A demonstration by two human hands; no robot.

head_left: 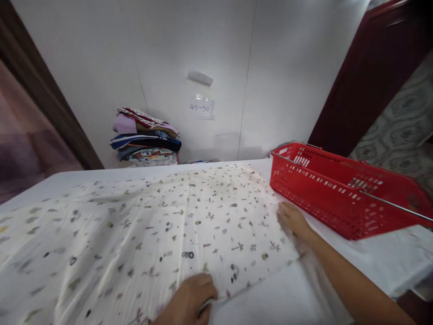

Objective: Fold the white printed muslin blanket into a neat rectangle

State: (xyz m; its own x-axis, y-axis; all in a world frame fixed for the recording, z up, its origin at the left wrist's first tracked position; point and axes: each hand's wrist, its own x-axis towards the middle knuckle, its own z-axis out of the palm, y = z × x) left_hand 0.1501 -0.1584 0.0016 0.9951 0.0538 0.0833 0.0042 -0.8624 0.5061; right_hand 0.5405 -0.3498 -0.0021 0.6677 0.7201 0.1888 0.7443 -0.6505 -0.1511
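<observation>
A thin white cloth [203, 212] printed with small dark and coloured motifs lies spread over a white-covered table. Soft creases run through its left part, while the right part looks flatter. At the near edge, my left hand [194, 295] is closed with that edge pinched between thumb and fingers. My right hand [293, 221] rests on the cloth's right edge, fingers stretched out and lying flat. Just beyond that hand stands a red plastic basket [311, 189], apart from the fingers.
A stack of folded clothes [149, 137] sits behind the table's far edge, against a pale wall. A paper label [201, 109] reading "45-50" is taped there. The basket's metal handle [395, 205] hangs over its near side. A pinkish curtain [27, 144] hangs at left.
</observation>
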